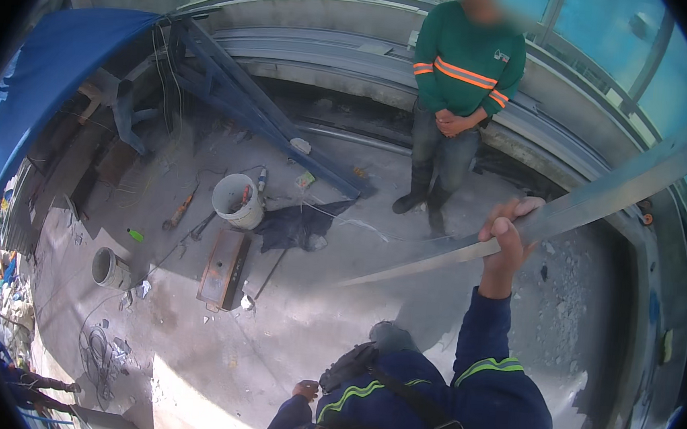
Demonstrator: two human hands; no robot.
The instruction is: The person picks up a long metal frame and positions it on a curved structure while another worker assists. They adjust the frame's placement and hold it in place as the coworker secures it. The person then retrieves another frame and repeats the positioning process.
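Observation:
A long grey metal beam (pixel 595 198) slants across the right side. Its tapering end hangs above the floor in the middle, and its other end rises to the upper right. My right hand (pixel 507 242) is wrapped around the beam, thumb on the near side. My left hand (pixel 307 389) hangs low beside my body, next to a dark pouch (pixel 350 366) on my strap. Its fingers are loosely bent and slightly apart, with nothing visible in them.
Facing me stands a person in a green top (pixel 468 63), hands clasped. On the concrete floor are a white bucket (pixel 230 214), a rusty metal box (pixel 222 269), a smaller bucket (pixel 111 270), a coiled cable (pixel 97 356) and a slanted steel frame (pixel 262 115). A blue tarp (pixel 70 52) hangs left.

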